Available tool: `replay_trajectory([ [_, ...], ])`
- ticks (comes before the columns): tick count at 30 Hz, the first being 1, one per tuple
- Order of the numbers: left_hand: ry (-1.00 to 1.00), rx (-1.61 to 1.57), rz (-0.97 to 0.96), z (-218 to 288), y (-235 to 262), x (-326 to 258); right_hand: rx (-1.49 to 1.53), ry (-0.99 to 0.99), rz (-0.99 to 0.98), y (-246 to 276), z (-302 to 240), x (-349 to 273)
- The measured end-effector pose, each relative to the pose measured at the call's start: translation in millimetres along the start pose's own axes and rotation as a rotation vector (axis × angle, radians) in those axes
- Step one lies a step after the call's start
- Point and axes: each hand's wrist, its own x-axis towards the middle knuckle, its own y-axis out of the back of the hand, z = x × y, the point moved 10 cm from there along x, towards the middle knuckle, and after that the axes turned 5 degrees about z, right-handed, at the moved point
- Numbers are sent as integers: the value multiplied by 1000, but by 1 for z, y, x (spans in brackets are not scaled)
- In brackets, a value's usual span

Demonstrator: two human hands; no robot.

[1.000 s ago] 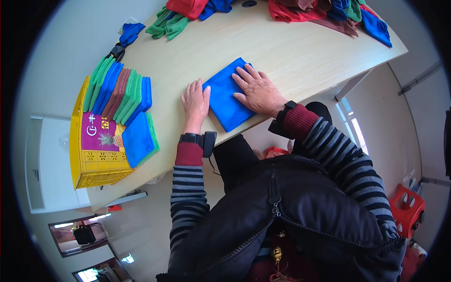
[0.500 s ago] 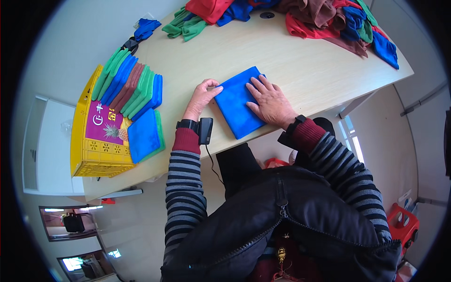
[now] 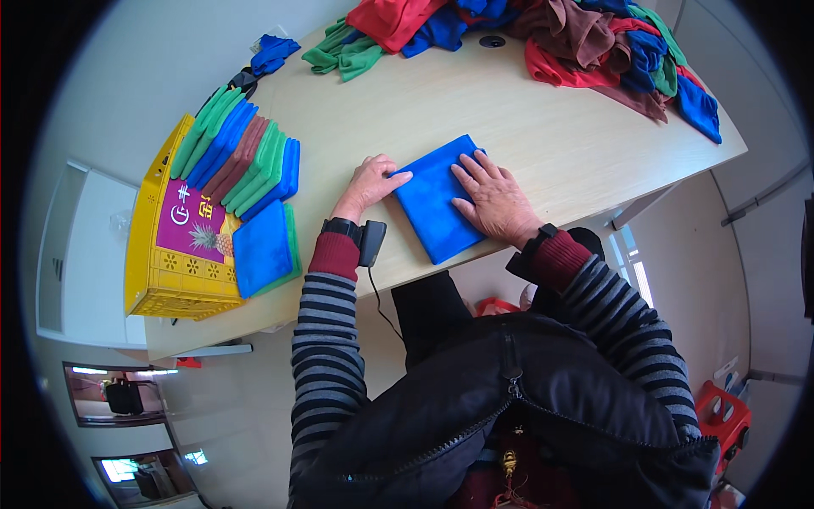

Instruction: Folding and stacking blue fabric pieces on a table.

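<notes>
Fingers (image 3: 472, 172) of the right hand (image 3: 502, 208) are spread apart and lie flat on a folded, blue, four-sided cloth (image 3: 437, 212), hiding part of its right edge. It lies on the pale wooden surface (image 3: 373, 110), under the right fingers and just right of the left ones. On the left hand (image 3: 366, 188), the fingers are bent, and the thumb reaches the cloth's left edge. I cannot tell if they pinch it.

Well to the left of the left fingers, a leaning row of soft folded cloths (image 3: 242, 153), green, blue and brown, is beside a yellow plastic crate (image 3: 182, 284). Nearer the person, a folded blue square (image 3: 261, 250) lies against a folded green cloth (image 3: 295, 253). Far past the left fingers is a messy red, blue and green heap (image 3: 386, 21). Far past the right fingers, to the right, is a brown, red, blue and green heap (image 3: 585, 38).
</notes>
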Motion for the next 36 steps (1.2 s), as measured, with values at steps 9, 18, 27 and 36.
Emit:
replay_trajectory([
  [9,-17,77,108,-2,7,-7,15,21,4,-1,-2,2],
  [18,-254,325,399,104,5,-68,-8,29,48,-2,0,-1],
  [27,-221,389,278,117,-51,-97,24,41,75,-6,0,-1],
  [36,-174,312,284,113,-51,-103,-18,69,166,6,-7,-3],
])
